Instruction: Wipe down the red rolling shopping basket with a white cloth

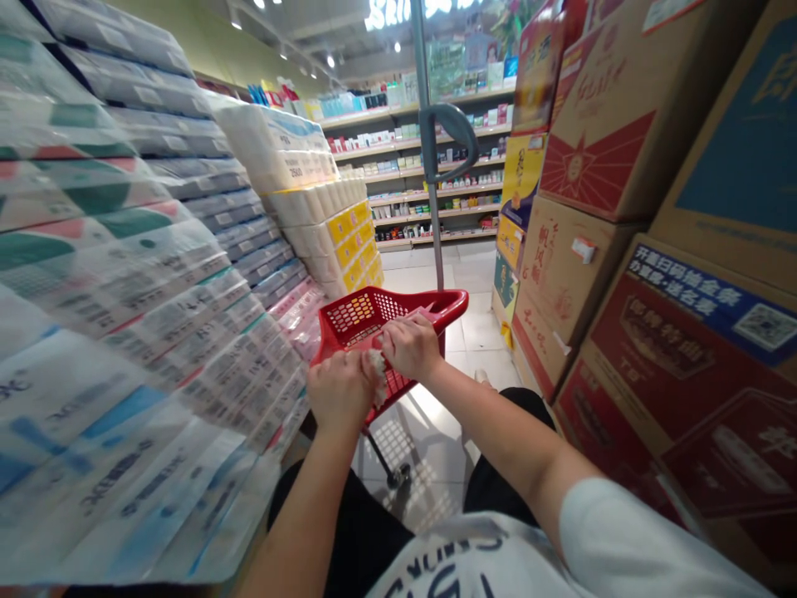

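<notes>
Left grip (341,389) and right grip (411,345) clasp the near side of a red perforated plastic shopping cart (377,301)

Free flr gap (473,286) ahead of cart (387,299), btwn grey post (434,228) & ctns (557,257) — tissue-pack wall (155,274) close L

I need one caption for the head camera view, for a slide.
Left hand and right hand grip a red shopping cart between stacked tissue packs and cardboard cartons.
</notes>
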The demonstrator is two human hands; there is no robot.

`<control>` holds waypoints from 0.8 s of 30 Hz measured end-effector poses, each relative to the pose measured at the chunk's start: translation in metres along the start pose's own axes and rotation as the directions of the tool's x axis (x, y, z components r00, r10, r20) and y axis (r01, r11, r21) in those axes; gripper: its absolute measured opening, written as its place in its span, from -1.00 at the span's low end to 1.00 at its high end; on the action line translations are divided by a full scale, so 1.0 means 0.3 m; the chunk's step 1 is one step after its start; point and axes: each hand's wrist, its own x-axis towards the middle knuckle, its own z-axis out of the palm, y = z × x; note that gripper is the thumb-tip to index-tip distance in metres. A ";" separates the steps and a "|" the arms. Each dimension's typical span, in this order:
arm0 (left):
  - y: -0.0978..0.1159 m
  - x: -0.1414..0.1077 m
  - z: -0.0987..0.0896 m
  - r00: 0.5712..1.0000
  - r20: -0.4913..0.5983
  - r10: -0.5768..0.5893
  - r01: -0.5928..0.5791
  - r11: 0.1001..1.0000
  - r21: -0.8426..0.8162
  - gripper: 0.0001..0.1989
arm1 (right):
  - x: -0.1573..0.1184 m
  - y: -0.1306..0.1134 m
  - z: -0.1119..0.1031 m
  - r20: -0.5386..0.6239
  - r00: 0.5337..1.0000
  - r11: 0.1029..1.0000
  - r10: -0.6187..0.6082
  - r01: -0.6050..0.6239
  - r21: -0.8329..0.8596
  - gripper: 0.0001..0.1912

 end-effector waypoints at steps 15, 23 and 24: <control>0.032 -0.030 0.017 0.995 -0.104 0.001 -0.010 0.997 -0.079 -0.62 | -0.001 -0.011 -0.009 0.007 1.000 1.000 -0.007 0.007 0.009 -0.77; 0.027 -0.014 -0.039 0.999 0.049 -0.022 0.025 0.998 -0.061 -0.62 | -0.008 -0.008 -0.017 0.000 1.000 1.000 -0.019 0.019 0.011 -0.79; 0.021 0.001 -0.051 0.993 0.116 -0.008 0.013 0.999 -0.048 -0.62 | -0.009 -0.010 -0.017 0.003 1.000 1.000 -0.022 0.022 0.009 -0.79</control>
